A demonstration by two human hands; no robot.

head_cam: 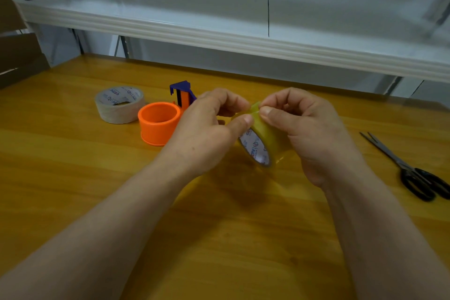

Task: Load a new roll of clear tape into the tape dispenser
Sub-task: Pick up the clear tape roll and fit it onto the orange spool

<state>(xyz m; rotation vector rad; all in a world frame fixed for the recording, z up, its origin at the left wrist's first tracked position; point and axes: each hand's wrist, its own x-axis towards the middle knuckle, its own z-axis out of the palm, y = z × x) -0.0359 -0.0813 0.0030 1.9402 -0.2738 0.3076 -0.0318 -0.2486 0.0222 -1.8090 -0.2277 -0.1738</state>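
A roll of clear, yellowish tape (264, 137) with a printed white core is held tilted above the wooden table, between both hands. My left hand (207, 134) grips its left side with the thumb on the outer wrap. My right hand (302, 129) pinches the top edge of the wrap with thumb and forefinger. The tape dispenser (162, 119), an orange ring with a blue cutter part at its back, stands on the table just left of my left hand, with no roll in it.
A nearly used-up tape roll (119, 107) lies flat left of the dispenser. Black scissors (414, 173) lie at the right on the wooden table (73, 178). A white shelf (219, 29) overhangs the table's far side. Cardboard boxes (17, 56) stand at far left.
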